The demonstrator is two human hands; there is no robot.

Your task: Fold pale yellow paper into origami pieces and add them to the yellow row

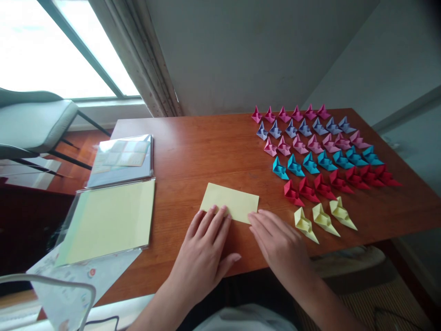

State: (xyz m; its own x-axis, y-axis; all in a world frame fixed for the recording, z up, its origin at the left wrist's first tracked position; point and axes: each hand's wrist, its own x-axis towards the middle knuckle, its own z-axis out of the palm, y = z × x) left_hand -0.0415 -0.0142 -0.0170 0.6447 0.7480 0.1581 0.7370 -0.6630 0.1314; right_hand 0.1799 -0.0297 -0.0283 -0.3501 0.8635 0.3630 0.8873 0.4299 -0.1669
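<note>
A pale yellow sheet of paper (pixel 231 198), folded into a rectangle, lies flat on the wooden table (pixel 193 151) in front of me. My left hand (pixel 207 248) rests over its near left edge, fingers stretched out and thumb spread to the side. At the near right corner, my right hand (pixel 275 241) touches the paper with its fingertips, the fingers straight and close together. The right thumb is hidden beneath the hand. To the right of that hand stand three pale yellow folded paper boats (pixel 323 219).
Rows of red (pixel 324 186), blue (pixel 310 163), pink (pixel 299 145), purple (pixel 305 128) and magenta paper boats (pixel 296 113) fill the table's right side. On the left lie a pack of yellow paper (pixel 113 216) and another plastic-wrapped pack (pixel 120 172). A chair (pixel 41 124) stands beyond.
</note>
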